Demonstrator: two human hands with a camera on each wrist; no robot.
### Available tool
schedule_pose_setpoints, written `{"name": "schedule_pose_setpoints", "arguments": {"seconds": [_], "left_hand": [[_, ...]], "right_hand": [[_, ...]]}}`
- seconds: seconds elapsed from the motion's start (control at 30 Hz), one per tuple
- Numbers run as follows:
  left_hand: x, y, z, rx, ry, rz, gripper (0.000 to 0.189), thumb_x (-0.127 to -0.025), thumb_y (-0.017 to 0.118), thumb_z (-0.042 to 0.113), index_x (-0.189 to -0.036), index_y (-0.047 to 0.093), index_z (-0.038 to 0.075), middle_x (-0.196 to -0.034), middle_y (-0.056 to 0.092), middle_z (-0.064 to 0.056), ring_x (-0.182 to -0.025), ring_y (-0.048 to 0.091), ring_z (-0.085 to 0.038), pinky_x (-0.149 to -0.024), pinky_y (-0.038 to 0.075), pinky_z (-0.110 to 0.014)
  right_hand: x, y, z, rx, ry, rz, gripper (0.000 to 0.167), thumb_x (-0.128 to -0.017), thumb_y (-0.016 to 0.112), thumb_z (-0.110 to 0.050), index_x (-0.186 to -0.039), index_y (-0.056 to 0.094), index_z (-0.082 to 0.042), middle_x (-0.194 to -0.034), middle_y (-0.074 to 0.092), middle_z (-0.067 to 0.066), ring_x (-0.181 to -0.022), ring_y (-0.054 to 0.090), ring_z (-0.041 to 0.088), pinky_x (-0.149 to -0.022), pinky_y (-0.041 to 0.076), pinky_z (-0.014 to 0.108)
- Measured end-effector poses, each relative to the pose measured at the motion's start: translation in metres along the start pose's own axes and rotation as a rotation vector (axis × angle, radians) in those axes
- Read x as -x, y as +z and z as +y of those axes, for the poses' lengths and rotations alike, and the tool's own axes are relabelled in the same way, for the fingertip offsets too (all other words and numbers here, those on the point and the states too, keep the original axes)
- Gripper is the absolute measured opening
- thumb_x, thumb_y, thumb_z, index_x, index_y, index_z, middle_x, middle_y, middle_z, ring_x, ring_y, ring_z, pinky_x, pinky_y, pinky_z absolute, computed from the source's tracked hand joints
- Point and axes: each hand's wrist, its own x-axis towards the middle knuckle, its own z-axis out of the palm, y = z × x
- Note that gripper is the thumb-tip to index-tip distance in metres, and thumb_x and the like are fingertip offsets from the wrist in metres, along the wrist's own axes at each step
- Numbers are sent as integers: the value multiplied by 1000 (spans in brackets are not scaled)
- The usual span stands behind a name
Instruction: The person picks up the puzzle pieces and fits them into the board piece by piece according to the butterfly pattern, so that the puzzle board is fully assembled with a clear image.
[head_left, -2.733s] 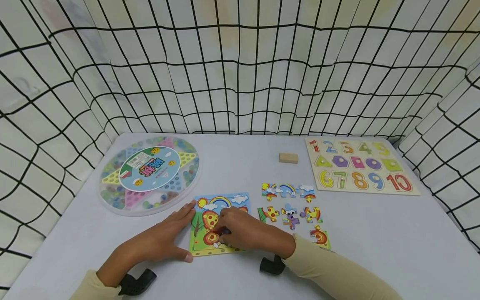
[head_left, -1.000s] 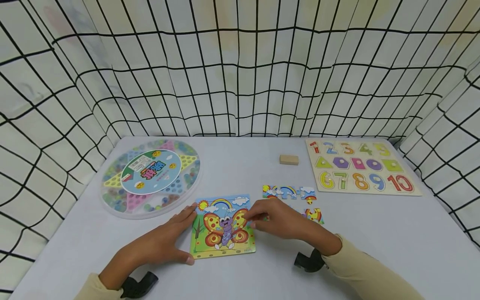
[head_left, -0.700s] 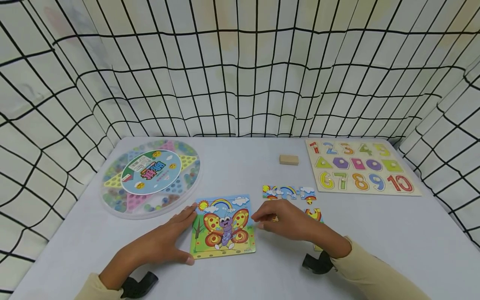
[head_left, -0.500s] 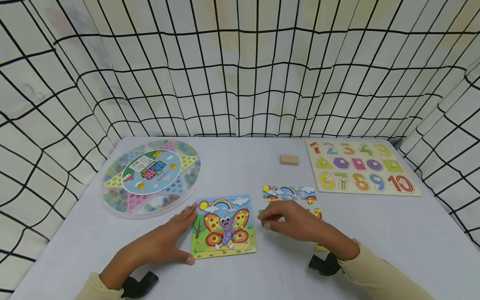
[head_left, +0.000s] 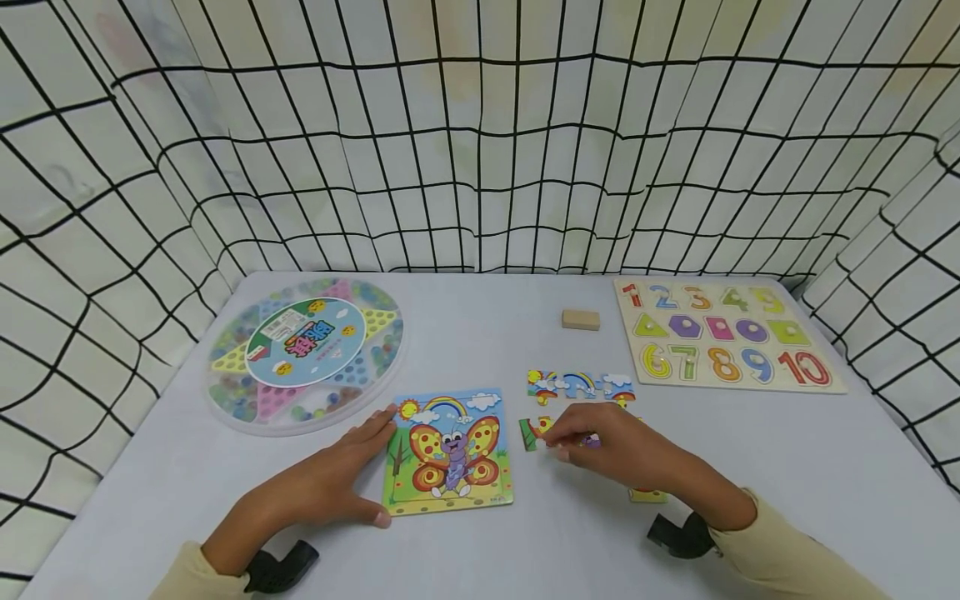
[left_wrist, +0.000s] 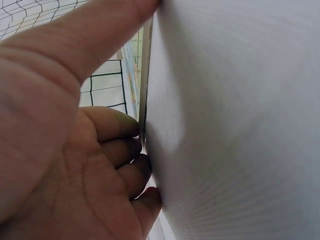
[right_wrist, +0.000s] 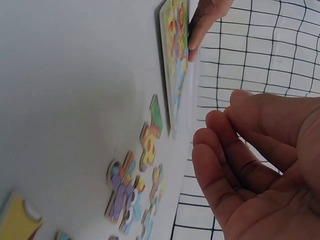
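Note:
My left hand (head_left: pixel 322 483) rests at the left edge of a butterfly picture puzzle board (head_left: pixel 405 507), its thumb near the lower left corner. In the left wrist view, the left fingertips (left_wrist: pixel 131 126) touch the board's side. My right hand (head_left: pixel 618 442) hovers over loose jigsaw pieces right of the board. In the right wrist view its fingers are loosely bent and nothing shows between them. Beneath it lie a green-edged yellow piece (head_left: pixel 528 435) and a purple piece (right_wrist: pixel 122 195). Some pieces are partly hidden by the hand.
Farther back runs a row of rainbow and cloud pieces (head_left: pixel 579 383). A wooden block (head_left: pixel 581 320) lies behind them. At the right is a number and shape board (head_left: pixel 832 383); at the left, a round clear case of beads (head_left: pixel 303 343). Black netting (head_left: pixel 480 129) surrounds the white table.
My right hand has moved from over the butterfly board rightward to the loose pieces, uncovering the picture and then the green-edged piece. The left hand has stayed at the board's edge.

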Motion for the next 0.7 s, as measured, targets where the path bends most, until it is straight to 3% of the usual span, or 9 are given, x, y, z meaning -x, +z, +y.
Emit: {"name": "schedule_pose_setpoints", "arguments": {"seconds": [0.33,0.7], "left_hand": [[-1,0,0,-10,-10,1,114,-69,83,51,-154,23,5,-163,5,-3,-145,10,-38,-112,20,-57],[1,0,-1,-2,-2,-7,113,-70,82,51,-155,23,6,-163,5,-2,-146,10,-37,-112,20,-56]], "right_hand": [[20,-11,10,8,28,27,21,-89,70,-3,-109,73,-8,-100,69,-3,-89,62,9,-76,54,27],[41,-19,17,0,138,7,22,-93,68,-14,-114,72,-13,-102,67,-5,-89,58,12,-74,53,26]]}}
